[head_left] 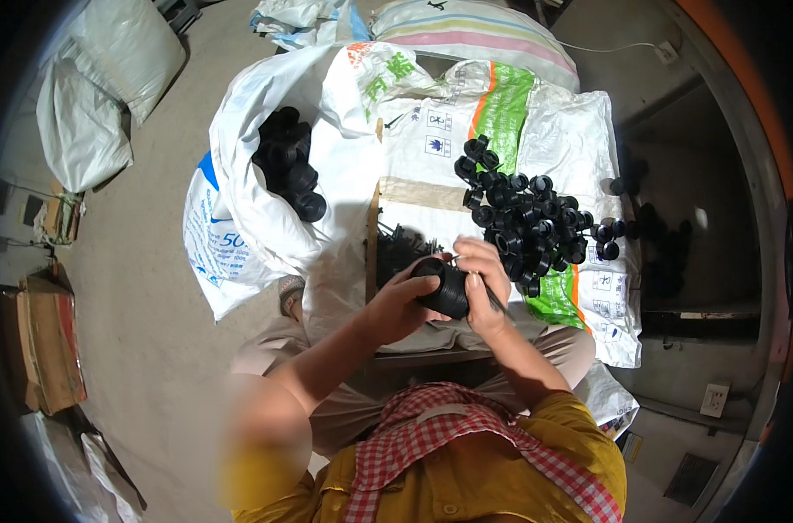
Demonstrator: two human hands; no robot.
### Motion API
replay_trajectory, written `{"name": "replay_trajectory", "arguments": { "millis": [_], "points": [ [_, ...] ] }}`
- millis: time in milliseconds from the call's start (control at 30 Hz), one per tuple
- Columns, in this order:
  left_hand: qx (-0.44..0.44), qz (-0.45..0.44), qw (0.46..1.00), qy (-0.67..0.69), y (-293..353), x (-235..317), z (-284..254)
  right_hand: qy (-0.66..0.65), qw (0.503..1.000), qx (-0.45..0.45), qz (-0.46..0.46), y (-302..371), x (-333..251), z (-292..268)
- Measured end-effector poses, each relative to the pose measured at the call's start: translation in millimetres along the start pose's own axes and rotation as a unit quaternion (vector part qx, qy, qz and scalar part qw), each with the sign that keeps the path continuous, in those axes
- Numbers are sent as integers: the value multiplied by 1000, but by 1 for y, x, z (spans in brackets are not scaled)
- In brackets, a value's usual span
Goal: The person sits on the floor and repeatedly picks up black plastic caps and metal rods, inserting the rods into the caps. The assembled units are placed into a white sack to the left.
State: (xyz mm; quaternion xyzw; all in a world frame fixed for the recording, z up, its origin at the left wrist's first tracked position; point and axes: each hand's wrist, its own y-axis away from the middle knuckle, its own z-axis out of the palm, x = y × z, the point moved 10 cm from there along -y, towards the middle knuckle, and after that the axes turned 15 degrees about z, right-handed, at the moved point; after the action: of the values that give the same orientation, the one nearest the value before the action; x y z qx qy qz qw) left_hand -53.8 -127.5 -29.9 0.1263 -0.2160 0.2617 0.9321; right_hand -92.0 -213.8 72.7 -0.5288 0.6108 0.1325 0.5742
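Observation:
Both of my hands hold one round black plastic part [447, 288] just above my lap. My left hand [398, 305] cups it from the left and below. My right hand [484, 281] presses on its right side, and a thin dark tool [498, 303] sticks out under the fingers. A pile of several similar black ring-shaped parts [529, 218] lies on the white woven sack [431, 148] covering the table, just beyond my right hand. A small heap of thin dark pins [398, 246] sits in front of my left hand.
An open white sack [266, 218] with more black parts [288, 166] stands to the left of the table. Stuffed sacks [100, 78] and cardboard boxes [52, 340] lie on the concrete floor at left. Dark parts [662, 235] lie in shadow right of the table.

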Motion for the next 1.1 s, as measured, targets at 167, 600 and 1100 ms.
{"name": "replay_trajectory", "arguments": {
  "millis": [167, 600, 1100],
  "points": [
    [-56, -49, 994, 80, 15, -7, 31, 35, 966, -134, -219, 0, -38, 8],
    [-250, 292, 582, -716, 6, 22, 53, -328, 695, -13, 640, 86, 145, 44],
    [-217, 480, 419, -740, 29, 106, 88, -616, 484, -156, 601, 130, 96, 47]
  ]
}}
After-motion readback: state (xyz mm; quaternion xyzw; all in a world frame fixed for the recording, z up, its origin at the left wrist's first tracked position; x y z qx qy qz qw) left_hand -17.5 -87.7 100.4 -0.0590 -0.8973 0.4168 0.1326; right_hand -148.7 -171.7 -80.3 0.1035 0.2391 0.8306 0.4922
